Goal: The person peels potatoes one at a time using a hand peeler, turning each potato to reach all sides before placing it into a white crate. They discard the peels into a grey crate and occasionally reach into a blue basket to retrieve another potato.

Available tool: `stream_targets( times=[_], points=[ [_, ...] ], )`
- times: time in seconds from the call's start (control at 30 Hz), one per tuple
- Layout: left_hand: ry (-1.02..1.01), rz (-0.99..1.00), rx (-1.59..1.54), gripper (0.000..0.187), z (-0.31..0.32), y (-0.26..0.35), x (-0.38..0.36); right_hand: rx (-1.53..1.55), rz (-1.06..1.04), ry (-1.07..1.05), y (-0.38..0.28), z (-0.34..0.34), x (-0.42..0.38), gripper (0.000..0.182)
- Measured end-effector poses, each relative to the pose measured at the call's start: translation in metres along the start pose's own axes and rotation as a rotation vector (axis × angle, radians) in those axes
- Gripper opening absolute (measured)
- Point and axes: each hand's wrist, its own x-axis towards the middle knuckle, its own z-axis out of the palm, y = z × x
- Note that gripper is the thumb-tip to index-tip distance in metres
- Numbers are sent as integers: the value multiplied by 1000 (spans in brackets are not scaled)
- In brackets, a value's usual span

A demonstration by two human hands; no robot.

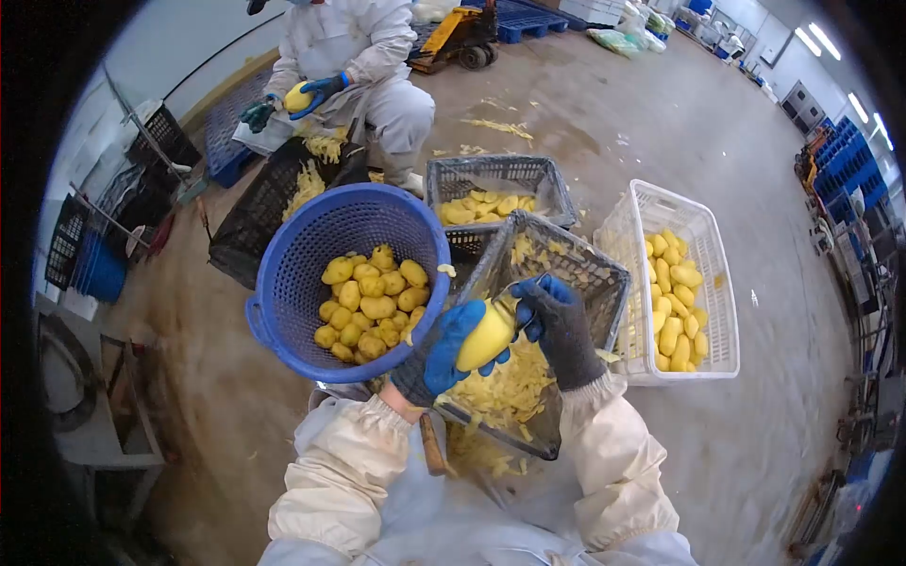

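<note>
A peeled yellow potato [484, 340] is gripped by my left hand [447, 347], in a blue-coated glove with the fingers wrapped round it. My right hand [557, 325], gloved in dark grey and blue, closes on a small peeler [508, 304] at the potato's upper end; most of the tool is hidden by the fingers. Both hands are above a dark crate [618, 278] with yellow peelings [500, 391] inside. To the left, a blue perforated basket [288, 245] holds several unpeeled potatoes [377, 307]. On the right, a white crate [725, 292] contains several peeled potatoes [678, 307].
Another black crate [557, 179] with pale yellow pieces stands just ahead. Opposite, a co-worker [349, 57] in white holds a potato over a tilted black crate [245, 222] with peelings. A wooden handle [432, 445] sticks up near my lap. A pallet jack [458, 38] stands behind.
</note>
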Motion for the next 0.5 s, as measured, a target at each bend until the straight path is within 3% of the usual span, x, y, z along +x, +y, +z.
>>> stream_targets(
  times=[0.07, 0.17, 0.23, 0.27, 0.33, 0.43, 0.5],
  points=[
    [46, 4, -101, 49, 4, -3, 4, -4, -53, 32, 2, -1, 2, 20],
    [15, -13, -29, 59, -2, -9, 11, 74, 66, 28, 15, -13, 12, 19],
    [-31, 31, -38, 58, 5, -6, 7, -472, -566, 209, 45, -41, 31, 17],
    [-79, 76, -47, 57, 6, -2, 4, 346, -63, 206, 36, -44, 33, 14],
    [-16, 5, -195, 56, -3, -4, 13, 39, -222, 112, 13, -35, 20, 13],
    [80, -98, -450, 55, -1, -4, 16, 257, -90, 69, -11, -9, -1, 15],
    [93, -123, -552, 54, -1, -7, 19, 158, -87, 37, -15, -5, -6, 16]
  ],
)
